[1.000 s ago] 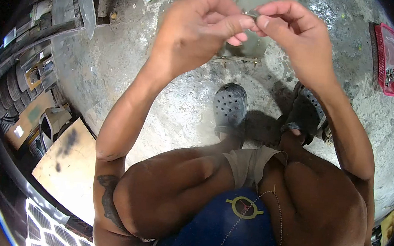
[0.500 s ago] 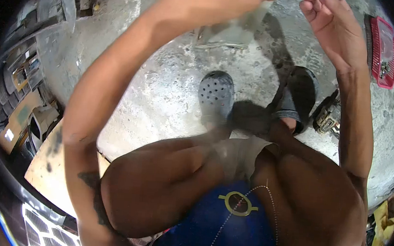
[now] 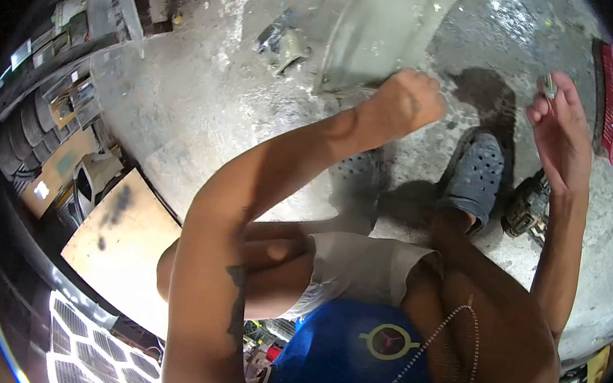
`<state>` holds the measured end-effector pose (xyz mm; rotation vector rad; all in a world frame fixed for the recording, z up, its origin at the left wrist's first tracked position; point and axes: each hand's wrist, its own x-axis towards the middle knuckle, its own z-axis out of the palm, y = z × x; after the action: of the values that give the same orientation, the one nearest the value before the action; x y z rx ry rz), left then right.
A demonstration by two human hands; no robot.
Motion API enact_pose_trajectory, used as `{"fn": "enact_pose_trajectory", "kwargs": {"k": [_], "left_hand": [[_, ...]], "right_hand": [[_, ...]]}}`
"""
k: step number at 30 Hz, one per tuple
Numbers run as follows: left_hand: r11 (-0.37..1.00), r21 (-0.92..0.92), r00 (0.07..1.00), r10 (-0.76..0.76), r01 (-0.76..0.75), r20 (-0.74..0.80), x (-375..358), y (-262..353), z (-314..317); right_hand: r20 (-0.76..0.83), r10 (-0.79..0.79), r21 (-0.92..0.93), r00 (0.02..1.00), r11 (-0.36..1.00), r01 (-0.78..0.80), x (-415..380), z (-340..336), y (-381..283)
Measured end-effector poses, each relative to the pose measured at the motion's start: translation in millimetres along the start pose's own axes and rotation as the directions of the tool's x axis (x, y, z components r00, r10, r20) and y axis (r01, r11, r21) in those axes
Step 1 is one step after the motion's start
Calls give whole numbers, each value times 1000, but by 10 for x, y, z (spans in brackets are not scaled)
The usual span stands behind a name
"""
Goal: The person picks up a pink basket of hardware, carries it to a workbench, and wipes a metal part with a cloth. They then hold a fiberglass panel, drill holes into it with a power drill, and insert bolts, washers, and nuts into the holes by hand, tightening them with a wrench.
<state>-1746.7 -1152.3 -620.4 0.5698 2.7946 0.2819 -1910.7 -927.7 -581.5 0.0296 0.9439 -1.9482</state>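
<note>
A: In the head view, where to look for the small piece (image 3: pixel 549 86)?

B: At the fingertips of the right hand (image 3: pixel 567 133), raised above the floor (image 3: pixel 183 110). Pinched closed between thumb and finger, end up; too small to identify.

A: Why pinched rather than palmed?

B: Probably too slight for a full grip, and easier to see out there, at a guess.

A: And the left hand (image 3: pixel 411 102)?

B: Curled into a fist, across the body, over the near edge of the green sheet (image 3: pixel 383 35). Grip closed, but cannot tell whether around anything.

A: Why lay the sheet flat?

B: Perhaps too broad to stand unpropped. To the left of it, on the floor, a loose part (image 3: pixel 289 52).

A: Beyond the right hand?

B: Near the right edge, a red basket (image 3: pixel 612 107) with small bits inside, likely placed there for easy reach. Beside the right shoe (image 3: pixel 477 172), a dark tool (image 3: pixel 525 205), perhaps off to the side for foot room.
</note>
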Motion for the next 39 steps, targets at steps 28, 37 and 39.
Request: {"fn": "enact_pose_trajectory", "kwargs": {"k": [28, 37, 39], "left_hand": [[170, -984, 787, -599, -61, -152, 318, 50, -1222], [545, -796, 730, -427, -263, -533, 347, 36, -1078], [663, -725, 789, -339, -185, -512, 311, 70, -1140]], "right_hand": [[377, -431, -787, 820, 318, 529, 1, 651, -233], [-137, 107, -296, 985, 944, -143, -23, 674, -246], [-126, 194, -189, 973, 958, -216, -32, 639, -218]]}}
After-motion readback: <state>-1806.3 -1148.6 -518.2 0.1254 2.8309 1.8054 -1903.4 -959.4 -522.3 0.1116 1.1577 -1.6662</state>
